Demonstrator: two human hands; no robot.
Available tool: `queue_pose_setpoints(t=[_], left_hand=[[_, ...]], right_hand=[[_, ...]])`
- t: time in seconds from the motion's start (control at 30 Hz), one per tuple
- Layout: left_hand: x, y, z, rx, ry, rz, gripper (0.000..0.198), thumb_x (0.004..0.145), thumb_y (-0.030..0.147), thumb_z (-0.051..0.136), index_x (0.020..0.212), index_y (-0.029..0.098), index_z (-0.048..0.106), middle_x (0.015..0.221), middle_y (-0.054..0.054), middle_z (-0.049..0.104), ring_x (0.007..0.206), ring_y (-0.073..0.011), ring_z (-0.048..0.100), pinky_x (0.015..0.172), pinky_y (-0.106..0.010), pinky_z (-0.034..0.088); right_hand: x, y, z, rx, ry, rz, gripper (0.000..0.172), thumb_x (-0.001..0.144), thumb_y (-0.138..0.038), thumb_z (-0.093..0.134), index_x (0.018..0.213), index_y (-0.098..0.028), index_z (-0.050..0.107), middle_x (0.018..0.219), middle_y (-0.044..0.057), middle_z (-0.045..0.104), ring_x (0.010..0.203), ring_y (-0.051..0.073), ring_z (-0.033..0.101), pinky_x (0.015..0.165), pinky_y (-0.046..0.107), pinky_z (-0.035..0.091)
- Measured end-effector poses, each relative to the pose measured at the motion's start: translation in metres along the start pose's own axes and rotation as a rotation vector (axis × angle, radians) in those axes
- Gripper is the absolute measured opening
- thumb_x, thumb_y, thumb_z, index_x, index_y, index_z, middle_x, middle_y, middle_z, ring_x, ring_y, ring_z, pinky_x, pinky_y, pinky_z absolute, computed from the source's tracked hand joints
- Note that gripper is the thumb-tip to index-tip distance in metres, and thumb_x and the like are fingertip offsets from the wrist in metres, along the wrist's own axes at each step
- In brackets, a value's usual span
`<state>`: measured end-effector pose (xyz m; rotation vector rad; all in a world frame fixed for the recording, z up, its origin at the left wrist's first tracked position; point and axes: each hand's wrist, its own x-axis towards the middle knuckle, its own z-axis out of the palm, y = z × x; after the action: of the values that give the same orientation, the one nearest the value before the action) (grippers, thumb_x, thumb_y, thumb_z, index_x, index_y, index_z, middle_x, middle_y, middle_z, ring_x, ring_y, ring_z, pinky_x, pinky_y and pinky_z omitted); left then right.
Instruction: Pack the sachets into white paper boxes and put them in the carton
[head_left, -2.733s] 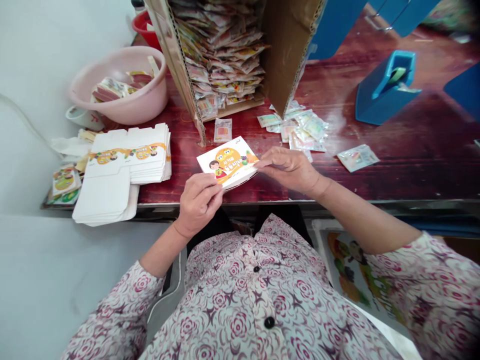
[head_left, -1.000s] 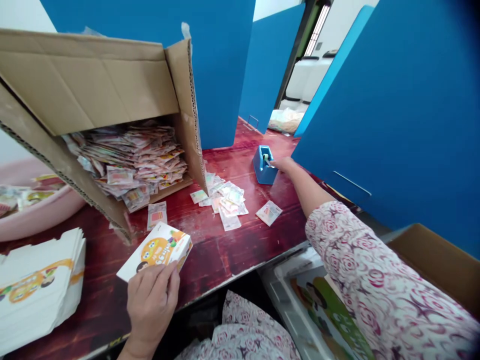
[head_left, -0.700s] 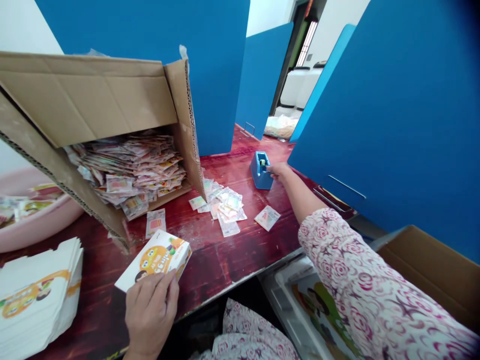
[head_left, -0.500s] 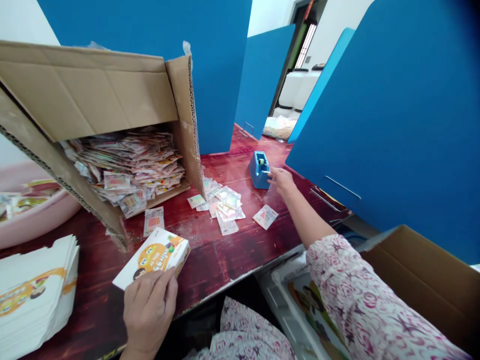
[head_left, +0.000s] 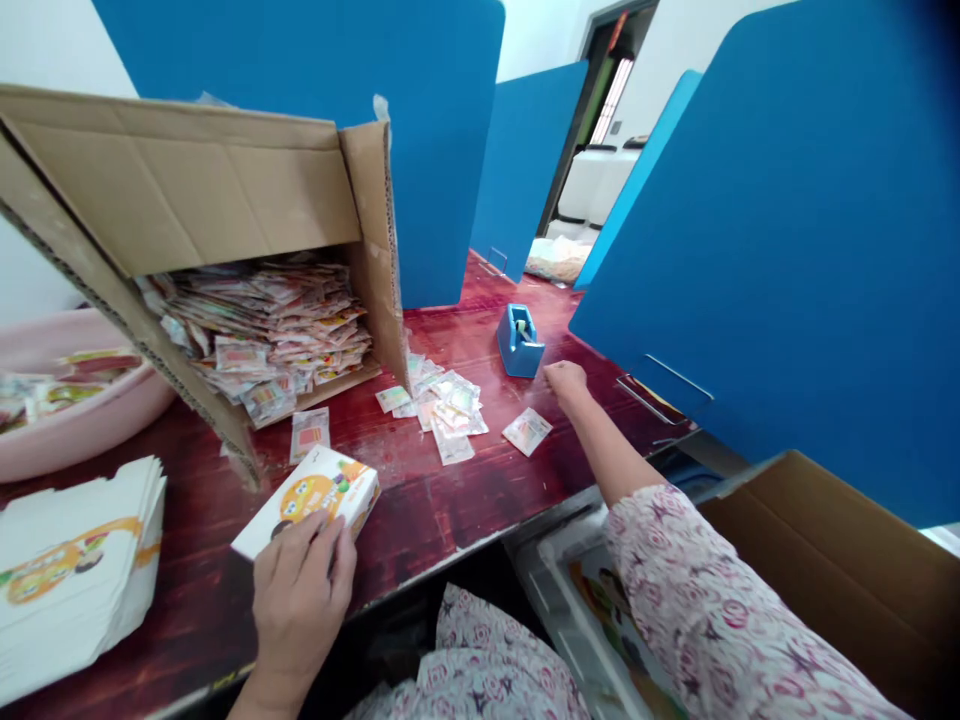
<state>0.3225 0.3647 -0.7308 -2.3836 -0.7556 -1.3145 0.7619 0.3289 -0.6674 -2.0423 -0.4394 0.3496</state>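
Note:
My left hand [head_left: 304,585] rests over a small white printed carton [head_left: 319,490] lying on the dark red table, its fingers curled on the near edge. My right hand [head_left: 566,380] is closed just to the right of a blue tape dispenser [head_left: 519,342], a small gap apart from it. A bit of tape shows on the dispenser's roll; whatever the right fingers pinch is too small to make out. One flat sachet [head_left: 527,431] lies below the right hand, and a loose pile of sachets [head_left: 452,405] is left of it.
A cardboard box [head_left: 225,190] on its side holds many sachets. Flat white cartons [head_left: 82,580] are stacked at left, by a pink basin [head_left: 112,430]. Blue partitions [head_left: 787,250] stand at the back and right. Another cardboard box [head_left: 840,560] is low at right.
My right hand has drawn slightly away from the tape dispenser, toward me, and its fingers are more closed. My left hand stays on the carton.

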Motion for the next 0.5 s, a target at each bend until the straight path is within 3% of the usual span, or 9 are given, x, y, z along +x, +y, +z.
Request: queue_pose_setpoints(t=[0.07,0.13,0.23,0.3,0.4,0.5], left_hand=[[0.001,0.003,-0.002,-0.054,-0.021,-0.042,0.018,0.082,0.009,0.072,0.098,0.016,0.068,0.094,-0.010,0.073,0.087,-0.0238,0.067,0.085,-0.041,0.052],[0.002,0.003,-0.004,-0.130,-0.038,-0.122,0.015,0.083,0.009,0.069,0.096,0.019,0.069,0.094,-0.008,0.072,0.091,-0.0235,0.066,0.087,-0.042,0.051],[0.002,-0.001,-0.008,-0.191,-0.077,-0.177,0.014,0.084,0.013,0.067,0.095,0.022,0.070,0.103,-0.008,0.070,0.104,-0.0271,0.064,0.093,-0.047,0.050],[0.000,-0.006,-0.011,-0.194,-0.102,-0.160,0.021,0.085,0.013,0.065,0.104,0.020,0.069,0.103,-0.010,0.068,0.104,-0.0270,0.063,0.093,-0.046,0.052],[-0.004,-0.010,-0.014,-0.183,-0.076,-0.158,0.040,0.086,0.016,0.063,0.126,0.015,0.057,0.104,-0.013,0.066,0.102,-0.0263,0.064,0.090,-0.044,0.056],[-0.007,-0.012,-0.015,-0.183,-0.086,-0.134,0.049,0.086,0.016,0.062,0.135,0.017,0.051,0.118,-0.017,0.063,0.110,-0.0277,0.062,0.093,-0.046,0.056]], right_hand=[[-0.030,-0.005,0.014,0.064,-0.105,-0.008,0.018,0.093,-0.028,0.062,0.080,-0.016,0.060,0.069,-0.001,0.059,0.056,0.008,0.053,0.053,0.021,0.047],[-0.073,-0.011,0.038,0.154,-0.299,-0.045,0.019,0.085,-0.028,0.068,0.073,-0.018,0.058,0.063,-0.003,0.058,0.053,0.008,0.052,0.052,0.020,0.046],[-0.150,-0.023,0.078,0.371,-0.774,-0.134,0.024,0.072,-0.036,0.077,0.071,-0.020,0.060,0.064,-0.004,0.060,0.053,0.008,0.053,0.052,0.021,0.047],[-0.196,-0.030,0.100,0.452,-1.012,-0.163,0.025,0.073,-0.040,0.077,0.073,-0.021,0.061,0.066,-0.004,0.061,0.053,0.008,0.053,0.051,0.022,0.047],[-0.235,-0.034,0.124,0.403,-1.146,-0.196,0.022,0.076,-0.040,0.074,0.084,-0.022,0.064,0.065,-0.005,0.060,0.054,0.008,0.053,0.050,0.022,0.047],[-0.245,-0.032,0.135,0.265,-1.123,-0.272,0.034,0.079,-0.034,0.070,0.110,-0.023,0.063,0.063,-0.008,0.058,0.053,0.009,0.053,0.049,0.022,0.046]])
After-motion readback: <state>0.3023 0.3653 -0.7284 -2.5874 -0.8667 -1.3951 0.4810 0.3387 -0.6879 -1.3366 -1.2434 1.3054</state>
